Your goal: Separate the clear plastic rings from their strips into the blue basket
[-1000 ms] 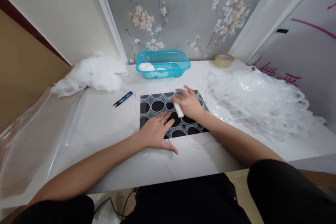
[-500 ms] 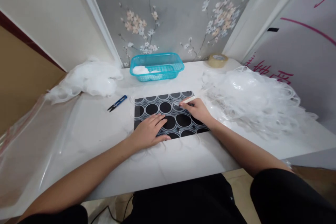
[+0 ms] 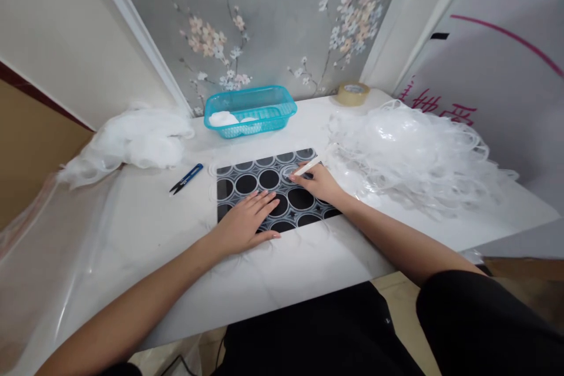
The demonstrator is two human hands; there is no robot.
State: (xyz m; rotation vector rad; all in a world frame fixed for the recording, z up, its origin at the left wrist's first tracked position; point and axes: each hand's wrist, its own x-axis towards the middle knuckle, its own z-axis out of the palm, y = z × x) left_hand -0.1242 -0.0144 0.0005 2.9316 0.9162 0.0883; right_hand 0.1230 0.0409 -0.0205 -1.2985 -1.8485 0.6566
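A dark board with round holes (image 3: 247, 179) lies on the white table (image 3: 145, 229) in front of me. My left hand (image 3: 247, 222) rests flat on its near left part, fingers spread, holding nothing. My right hand (image 3: 319, 182) is over the board's far right part and grips a thin white stick (image 3: 305, 168), whose lower tip touches a hole near the board's far edge.
A big heap of clear plastic rings (image 3: 414, 155) fills the table's right side. A teal basket (image 3: 249, 110) with white pads stands at the back, a tape roll (image 3: 352, 94) beside it. Blue snips (image 3: 185, 178) and a white bundle (image 3: 132, 142) lie at left.
My right hand moved from the board's middle to its far right part and turned the stick so that it points away. The view shifted slightly left; my left hand stayed flat.
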